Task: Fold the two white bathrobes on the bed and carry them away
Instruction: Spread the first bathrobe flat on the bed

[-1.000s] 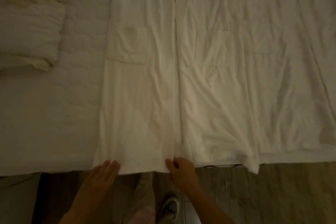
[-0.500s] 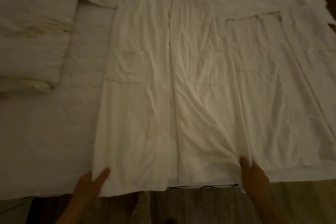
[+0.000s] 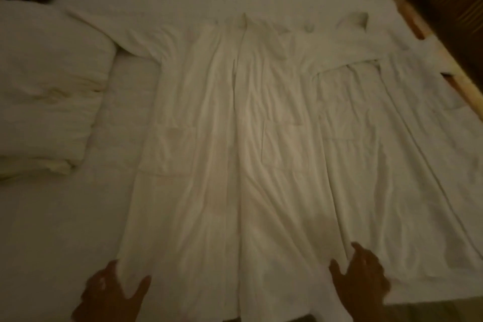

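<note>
White terry bathrobe (image 3: 222, 165) lies flat on the bed (image 3: 52, 217), long axis running straight away from me, hem at my left hand (image 3: 115, 295) and right hand (image 3: 359, 280), fingers spread flat on its two lower corners, second bathrobe (image 3: 392, 165) overlapping to the right

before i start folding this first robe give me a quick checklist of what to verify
1. Near bathrobe spread flat on the bed: ok.
2. Left hand at its left hem corner: ok.
3. Right hand at its right hem edge: ok.
4. Grip closed on the cloth: cannot tell, fingers look laid flat.
5. Left sleeve tucked in: not ok, it stretches out toward the pillow.
6. Second bathrobe clear of the first: not ok, they overlap.
</note>
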Demonstrator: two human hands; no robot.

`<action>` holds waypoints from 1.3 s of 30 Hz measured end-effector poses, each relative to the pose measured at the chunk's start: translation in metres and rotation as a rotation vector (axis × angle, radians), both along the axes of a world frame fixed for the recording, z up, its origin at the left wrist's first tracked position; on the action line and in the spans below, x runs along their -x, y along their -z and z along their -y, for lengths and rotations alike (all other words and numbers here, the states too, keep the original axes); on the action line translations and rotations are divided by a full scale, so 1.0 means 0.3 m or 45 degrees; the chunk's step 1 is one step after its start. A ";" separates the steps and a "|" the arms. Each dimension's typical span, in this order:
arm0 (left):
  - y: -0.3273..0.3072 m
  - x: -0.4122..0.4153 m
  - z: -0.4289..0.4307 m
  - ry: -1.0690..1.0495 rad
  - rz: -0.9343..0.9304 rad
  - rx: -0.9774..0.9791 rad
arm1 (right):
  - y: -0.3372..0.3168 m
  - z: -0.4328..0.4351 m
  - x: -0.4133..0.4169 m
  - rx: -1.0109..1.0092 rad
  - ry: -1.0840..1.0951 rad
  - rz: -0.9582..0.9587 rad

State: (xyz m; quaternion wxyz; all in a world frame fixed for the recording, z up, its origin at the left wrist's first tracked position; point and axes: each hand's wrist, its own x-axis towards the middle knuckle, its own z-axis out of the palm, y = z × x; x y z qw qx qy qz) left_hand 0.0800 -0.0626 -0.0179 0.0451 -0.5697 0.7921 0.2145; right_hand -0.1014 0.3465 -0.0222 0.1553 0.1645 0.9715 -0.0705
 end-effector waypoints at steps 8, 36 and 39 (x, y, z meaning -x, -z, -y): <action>0.055 0.936 -0.103 0.703 -0.360 -0.345 | 0.053 0.490 0.564 0.178 -0.574 -0.085; 0.300 2.611 0.390 0.262 -0.689 -0.705 | 0.457 0.909 1.783 0.164 -0.822 -0.549; 0.282 2.464 0.340 0.293 -0.574 -0.892 | 0.447 0.910 1.771 0.118 -0.822 -0.509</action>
